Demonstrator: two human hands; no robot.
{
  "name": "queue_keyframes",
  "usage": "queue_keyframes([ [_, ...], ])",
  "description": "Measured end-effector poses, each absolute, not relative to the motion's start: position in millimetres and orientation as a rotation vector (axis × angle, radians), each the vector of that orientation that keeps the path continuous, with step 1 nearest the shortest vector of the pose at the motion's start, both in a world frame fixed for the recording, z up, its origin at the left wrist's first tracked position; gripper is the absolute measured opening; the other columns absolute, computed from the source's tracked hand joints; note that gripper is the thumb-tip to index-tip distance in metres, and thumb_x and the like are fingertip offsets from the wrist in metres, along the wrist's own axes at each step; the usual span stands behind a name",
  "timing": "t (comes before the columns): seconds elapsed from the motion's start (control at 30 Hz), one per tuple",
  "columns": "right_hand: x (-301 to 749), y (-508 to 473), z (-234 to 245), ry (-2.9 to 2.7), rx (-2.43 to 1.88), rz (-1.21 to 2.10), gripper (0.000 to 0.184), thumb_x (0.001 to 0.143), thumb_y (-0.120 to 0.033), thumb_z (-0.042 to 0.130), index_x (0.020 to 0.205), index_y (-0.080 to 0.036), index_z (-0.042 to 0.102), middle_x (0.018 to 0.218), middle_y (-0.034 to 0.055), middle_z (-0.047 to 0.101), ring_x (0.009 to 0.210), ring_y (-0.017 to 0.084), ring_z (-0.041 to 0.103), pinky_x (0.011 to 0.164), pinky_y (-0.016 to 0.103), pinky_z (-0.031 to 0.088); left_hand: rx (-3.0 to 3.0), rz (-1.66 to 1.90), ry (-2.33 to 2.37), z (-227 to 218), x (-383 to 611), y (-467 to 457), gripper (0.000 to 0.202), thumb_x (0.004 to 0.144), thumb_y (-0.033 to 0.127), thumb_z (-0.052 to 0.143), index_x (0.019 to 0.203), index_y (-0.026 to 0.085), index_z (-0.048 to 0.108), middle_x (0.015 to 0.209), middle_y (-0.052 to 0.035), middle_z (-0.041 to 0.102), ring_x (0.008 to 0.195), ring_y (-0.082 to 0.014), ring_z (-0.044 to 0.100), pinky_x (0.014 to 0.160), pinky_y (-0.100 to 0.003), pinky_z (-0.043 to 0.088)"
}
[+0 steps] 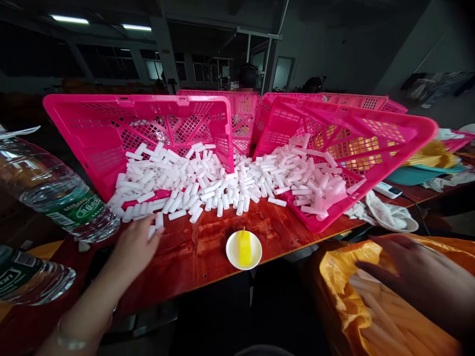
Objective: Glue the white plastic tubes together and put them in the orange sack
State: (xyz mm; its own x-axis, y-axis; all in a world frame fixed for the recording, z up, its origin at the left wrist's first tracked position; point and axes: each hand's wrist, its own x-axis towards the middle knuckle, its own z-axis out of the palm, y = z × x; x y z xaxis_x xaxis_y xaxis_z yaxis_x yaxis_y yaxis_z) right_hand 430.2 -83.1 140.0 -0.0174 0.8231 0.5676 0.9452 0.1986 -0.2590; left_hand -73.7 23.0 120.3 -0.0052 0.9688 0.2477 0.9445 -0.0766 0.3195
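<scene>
My left hand (135, 249) is at the front left of a heap of short white plastic tubes (204, 190). Its thumb and fingers are closed on a white tube (159, 220), at the edge of the pile. My right hand (411, 277) is over an orange woven bag (339, 277), blurred by motion. Its thumb and fingers look apart, with nothing visible between them. Longer pale tubular pieces, also smeared, lie inside the bag beneath it. Between my hands, a yellow block (244, 248) with a thin pin-like piece in its top sits in a small white dish (230, 251).
Two pink crates (79, 133) (415, 129) lie tipped toward me, spilling tubes onto the red-brown table (185, 269). Large water bottles (74, 202) are at the left. A white cloth (389, 212) and teal basin (415, 174) are at the right. More crates stand behind.
</scene>
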Motion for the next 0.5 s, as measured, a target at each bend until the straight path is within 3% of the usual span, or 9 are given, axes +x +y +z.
queue_keyframes([
  [0.03, 424, -61, 140, -1.98, -1.769, -0.26, 0.032, 0.083, -0.053, 0.06, 0.088, -0.023, 0.068, 0.082, 0.0155, 0.068, 0.065, 0.027, 0.063, 0.064, 0.043, 0.046, 2.11, 0.547, 2.223, 114, -91, 45, 0.045, 0.087, 0.038, 0.043, 0.121, 0.01, 0.052, 0.117, -0.021, 0.063, 0.117, -0.0381, 0.055, 0.097, -0.05, 0.043],
  [0.1, 395, -8, 137, -2.177, -1.868, -0.112, 0.02, 0.093, -0.027, 0.051, 0.096, -0.017, 0.067, 0.09, 0.0133, 0.069, 0.079, 0.024, 0.067, 0.074, 0.035, 0.049, 1.903, 0.329, 2.345, 103, -112, 77, 0.05, 0.082, 0.038, 0.052, 0.121, 0.008, 0.05, 0.107, -0.0219, 0.067, 0.107, -0.0393, 0.061, 0.089, -0.048, 0.047],
  [0.2, 346, 61, 123, -2.186, -2.007, -0.059, 0.025, 0.093, -0.005, 0.041, 0.103, -0.007, 0.064, 0.094, 0.0168, 0.069, 0.086, 0.021, 0.067, 0.078, 0.03, 0.049, 1.784, 0.187, 2.339, 97, -118, 90, 0.047, 0.075, 0.038, 0.062, 0.11, 0.009, 0.055, 0.101, -0.0223, 0.068, 0.094, -0.0395, 0.066, 0.078, -0.044, 0.05],
  [0.27, 329, 81, 110, -2.15, -2.044, -0.064, 0.025, 0.091, -0.001, 0.041, 0.104, -0.003, 0.062, 0.1, 0.0199, 0.067, 0.093, 0.023, 0.066, 0.081, 0.034, 0.05, 1.786, 0.173, 2.322, 96, -113, 79, 0.044, 0.072, 0.04, 0.064, 0.104, 0.011, 0.056, 0.097, -0.0194, 0.068, 0.089, -0.037, 0.067, 0.075, -0.042, 0.051],
  [0.37, 324, 67, 93, -2.153, -2.029, -0.02, 0.02, 0.09, -0.002, 0.044, 0.102, -0.001, 0.061, 0.1, 0.0247, 0.066, 0.094, 0.028, 0.065, 0.081, 0.04, 0.051, 1.801, 0.469, 2.111, 93, -103, 47, 0.053, 0.076, 0.047, 0.059, 0.117, 0.015, 0.048, 0.092, -0.0092, 0.067, 0.086, -0.0292, 0.068, 0.078, -0.039, 0.053],
  [0.43, 324, 40, 87, -2.209, -1.947, 0.06, 0.02, 0.093, -0.009, 0.047, 0.107, -0.003, 0.059, 0.095, 0.0214, 0.068, 0.088, 0.026, 0.067, 0.078, 0.037, 0.053, 1.78, 0.734, 1.843, 86, -96, 25, 0.059, 0.079, 0.049, 0.054, 0.128, 0.019, 0.04, 0.093, -0.0046, 0.064, 0.085, -0.0247, 0.068, 0.078, -0.037, 0.054],
  [0.5, 321, 12, 84, -2.273, -1.682, 0.246, 0.023, 0.095, -0.018, 0.049, 0.116, -0.011, 0.057, 0.099, 0.0148, 0.069, 0.09, 0.022, 0.068, 0.081, 0.032, 0.054, 1.842, 0.774, 1.662, 79, -86, 7, 0.052, 0.081, 0.044, 0.052, 0.128, 0.022, 0.044, 0.099, -0.004, 0.062, 0.088, -0.023, 0.067, 0.081, -0.037, 0.055],
])
